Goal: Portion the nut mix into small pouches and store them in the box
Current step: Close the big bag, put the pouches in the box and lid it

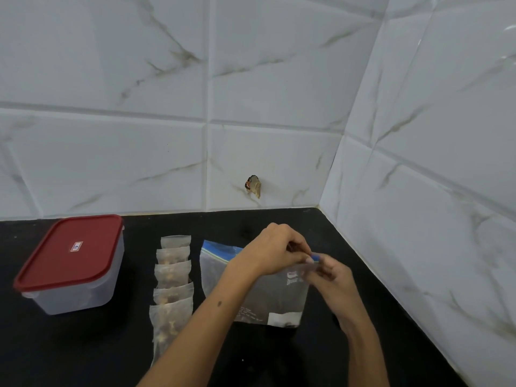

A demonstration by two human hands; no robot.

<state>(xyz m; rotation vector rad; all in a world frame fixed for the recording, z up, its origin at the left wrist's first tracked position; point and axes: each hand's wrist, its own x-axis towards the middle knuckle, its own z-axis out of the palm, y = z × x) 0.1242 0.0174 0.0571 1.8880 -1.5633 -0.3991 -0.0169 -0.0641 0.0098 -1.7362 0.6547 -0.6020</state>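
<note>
zip bag [279,297] top pinched between both hands [304,261]

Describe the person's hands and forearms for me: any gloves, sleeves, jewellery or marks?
Both are bare: no gloves, sleeves, rings or watch visible on the left hand or right hand. The left forearm carries one small dark mark. Fingernails look short and unpainted, though blur limits that.

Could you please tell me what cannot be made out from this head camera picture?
- Large clear zip bag with a blue seal strip: both hands cover its top right corner, so the grip of the left hand and right hand is unclear.
- Clear plastic box with a red lid: frosted walls blur its contents.
- Row of small translucent pouches: the nearest is partly behind the left forearm.
- Small brownish object on the tiled wall: too small to identify.
</note>
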